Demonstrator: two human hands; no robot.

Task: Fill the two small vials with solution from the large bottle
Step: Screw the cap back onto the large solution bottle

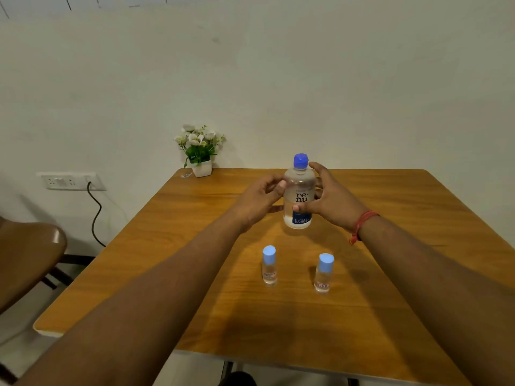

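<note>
The large clear bottle (298, 188) with a blue cap and a "renu" label stands upright near the middle of the wooden table (195, 246). My right hand (331, 199) curls round its right side, thumb across the label. My left hand (260, 200) is at its left side, thumb tip touching the bottle and fingers curled. Nearer to me stand two small clear vials with light blue caps, both capped: the left vial (269, 266) and the right vial (324, 273).
A small white pot of white flowers (199, 150) stands at the table's far left corner. A brown chair (28, 254) sits left of the table. A wall socket with a black cable (96, 215) is on the wall behind.
</note>
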